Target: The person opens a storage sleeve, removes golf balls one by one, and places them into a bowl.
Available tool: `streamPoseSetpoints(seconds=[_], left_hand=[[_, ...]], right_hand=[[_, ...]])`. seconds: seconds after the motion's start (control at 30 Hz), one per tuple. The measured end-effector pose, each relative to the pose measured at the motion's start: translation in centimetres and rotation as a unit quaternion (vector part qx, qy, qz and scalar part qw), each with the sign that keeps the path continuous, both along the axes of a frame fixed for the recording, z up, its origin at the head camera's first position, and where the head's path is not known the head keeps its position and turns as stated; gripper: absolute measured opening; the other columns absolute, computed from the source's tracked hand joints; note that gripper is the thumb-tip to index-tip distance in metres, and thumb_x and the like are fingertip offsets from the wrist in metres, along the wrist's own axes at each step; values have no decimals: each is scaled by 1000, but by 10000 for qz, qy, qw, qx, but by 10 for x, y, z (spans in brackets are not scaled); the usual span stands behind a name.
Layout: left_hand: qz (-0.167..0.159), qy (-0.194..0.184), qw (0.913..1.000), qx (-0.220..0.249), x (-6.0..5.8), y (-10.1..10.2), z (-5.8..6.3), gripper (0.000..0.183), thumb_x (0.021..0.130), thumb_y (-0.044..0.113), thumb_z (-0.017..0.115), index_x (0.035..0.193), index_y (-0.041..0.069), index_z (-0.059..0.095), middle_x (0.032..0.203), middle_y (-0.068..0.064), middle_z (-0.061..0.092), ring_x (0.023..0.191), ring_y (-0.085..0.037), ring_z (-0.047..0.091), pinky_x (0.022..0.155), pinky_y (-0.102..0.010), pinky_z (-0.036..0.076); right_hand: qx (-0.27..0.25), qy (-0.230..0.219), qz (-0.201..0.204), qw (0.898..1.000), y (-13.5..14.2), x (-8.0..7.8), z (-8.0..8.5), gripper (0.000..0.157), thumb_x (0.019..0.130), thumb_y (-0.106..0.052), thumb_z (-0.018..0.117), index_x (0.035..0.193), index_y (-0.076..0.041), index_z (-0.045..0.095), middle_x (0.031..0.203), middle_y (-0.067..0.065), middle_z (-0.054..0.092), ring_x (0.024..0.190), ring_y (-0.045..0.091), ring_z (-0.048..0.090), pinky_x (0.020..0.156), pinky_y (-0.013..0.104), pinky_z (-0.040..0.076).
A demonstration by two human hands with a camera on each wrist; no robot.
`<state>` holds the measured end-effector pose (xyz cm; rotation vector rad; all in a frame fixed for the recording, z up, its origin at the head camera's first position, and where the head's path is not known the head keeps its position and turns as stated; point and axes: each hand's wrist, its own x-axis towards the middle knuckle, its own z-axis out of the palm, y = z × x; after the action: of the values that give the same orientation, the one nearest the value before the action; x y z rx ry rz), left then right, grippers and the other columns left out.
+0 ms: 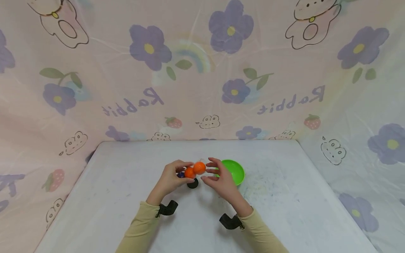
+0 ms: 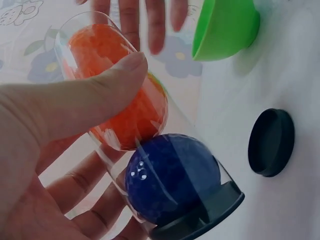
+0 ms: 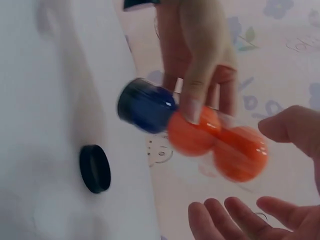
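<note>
My left hand (image 1: 169, 178) grips a clear plastic tube (image 2: 197, 147), thumb across its front and fingers behind. Inside are two orange balls (image 1: 199, 168) toward the uncapped end and a dark blue ball (image 2: 172, 180) against the black base (image 2: 212, 215). The tube lies tilted, its uncapped end pointing toward my right hand (image 1: 224, 181). That hand is held just beyond this end, fingers spread and apart from the balls, with nothing in its grasp. A round black lid (image 1: 193, 183) lies on the table below the tube.
A green bowl (image 1: 238, 172) stands on the white table (image 1: 272, 211) just behind and right of my right hand. Patterned cloth (image 1: 190, 88) rises along the table's back and sides. Black camera mounts (image 1: 169, 208) are strapped to both wrists.
</note>
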<state>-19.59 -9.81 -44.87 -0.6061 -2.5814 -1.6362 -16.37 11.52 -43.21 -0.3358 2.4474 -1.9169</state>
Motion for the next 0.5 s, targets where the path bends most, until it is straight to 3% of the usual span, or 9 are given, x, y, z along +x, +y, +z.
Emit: streamPoseSetpoints(seconds=[0.23,0.5], left_hand=[[-60,26,9998,-191,0,8,-4,48,69,10,87,114,17,71,99,6,63,94,-16,58,87,-39,50],[-291,199,9988,-354,-2,14,-4,51,67,11,88,114,12,71,98,4,62,93,-17,57,85,-39,49]], right_hand=[[-341,-159,-117,9992,18,-7,-1,58,81,-9,77,132,-9,51,126,13,53,113,34,55,88,37,51],[-229,-256,-192,9992,31,-6,2,44,80,-8,78,120,-5,62,114,14,61,102,34,61,78,33,54]])
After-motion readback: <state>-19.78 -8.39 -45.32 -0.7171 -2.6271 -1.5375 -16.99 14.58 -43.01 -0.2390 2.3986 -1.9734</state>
